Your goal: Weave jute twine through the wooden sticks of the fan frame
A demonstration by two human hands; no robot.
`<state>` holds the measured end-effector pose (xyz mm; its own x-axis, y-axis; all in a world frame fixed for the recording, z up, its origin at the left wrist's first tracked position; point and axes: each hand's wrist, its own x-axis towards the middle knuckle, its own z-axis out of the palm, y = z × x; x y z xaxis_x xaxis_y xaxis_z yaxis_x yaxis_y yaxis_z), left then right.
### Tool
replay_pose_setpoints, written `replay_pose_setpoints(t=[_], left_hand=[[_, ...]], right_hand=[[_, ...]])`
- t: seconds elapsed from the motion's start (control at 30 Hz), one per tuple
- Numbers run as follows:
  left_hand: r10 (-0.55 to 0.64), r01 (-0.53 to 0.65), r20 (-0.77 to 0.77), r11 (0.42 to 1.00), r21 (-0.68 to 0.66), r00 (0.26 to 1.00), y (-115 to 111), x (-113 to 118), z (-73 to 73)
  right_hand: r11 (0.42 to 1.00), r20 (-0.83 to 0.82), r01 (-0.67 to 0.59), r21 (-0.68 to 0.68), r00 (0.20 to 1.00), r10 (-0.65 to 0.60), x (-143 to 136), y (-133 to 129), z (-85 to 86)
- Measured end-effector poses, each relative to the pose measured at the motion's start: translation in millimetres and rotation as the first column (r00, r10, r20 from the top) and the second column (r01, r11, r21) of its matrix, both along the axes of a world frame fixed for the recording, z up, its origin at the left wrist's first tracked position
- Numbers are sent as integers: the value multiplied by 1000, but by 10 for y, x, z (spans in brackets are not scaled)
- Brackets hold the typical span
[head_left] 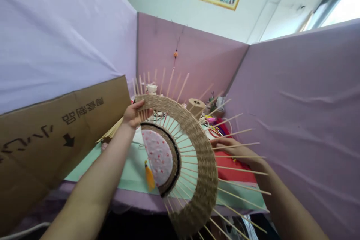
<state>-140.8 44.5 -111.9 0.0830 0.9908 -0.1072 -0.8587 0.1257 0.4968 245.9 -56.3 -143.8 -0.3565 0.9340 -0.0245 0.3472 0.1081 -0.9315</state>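
A half-round woven fan (206,150) hangs tilted above the table. It has a wide tan woven band, thin pale sticks radiating past its outer edge, and a pink spotted half-circle (157,153) at its centre, bordered in brown and black. A yellow tassel (150,177) dangles by the straight side. My left hand (136,114) is closed around the band's upper left end, thumb in front and fingers behind. At the band's right outer edge, my right hand (229,147) holds on among the sticks; its fingertips are partly hidden behind the weave.
A printed cardboard panel (92,120) stands on the left. Behind the fan are a spool of tan cord (196,105), a small white roll (152,89) and bundled coloured threads (222,125). Red material (236,170) lies on the green table surface (129,174). Cloth-covered partitions surround the table.
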Motion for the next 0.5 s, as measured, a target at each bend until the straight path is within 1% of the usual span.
replay_pose_setpoints(t=[0.03,0.1,0.17,0.23,0.3,0.37,0.43,0.5], left_hand=[[-26,27,-19,999,18,999,72,43,44],[-127,129,-70,991,40,990,179,145,116],[-209,216,-109,975,57,972,236,248,169],[-264,275,-132,958,81,956,252,323,203],[-291,306,-137,946,104,947,244,358,220],[-304,320,-129,938,132,944,231,352,220],[-323,340,-119,925,172,939,226,321,204],[-365,382,-114,894,233,924,236,283,173]], right_hand=[[994,-13,48,99,999,-47,-77,159,63],[951,-118,140,275,987,-112,-282,507,225],[918,-255,185,351,962,-96,-560,805,429],[917,-368,164,364,930,-20,-885,978,631],[930,-404,90,355,912,66,-1194,1016,786],[943,-384,-2,332,913,137,-1423,968,870],[946,-345,-55,318,923,170,-1545,906,894],[942,-315,-45,333,936,156,-1574,876,879]])
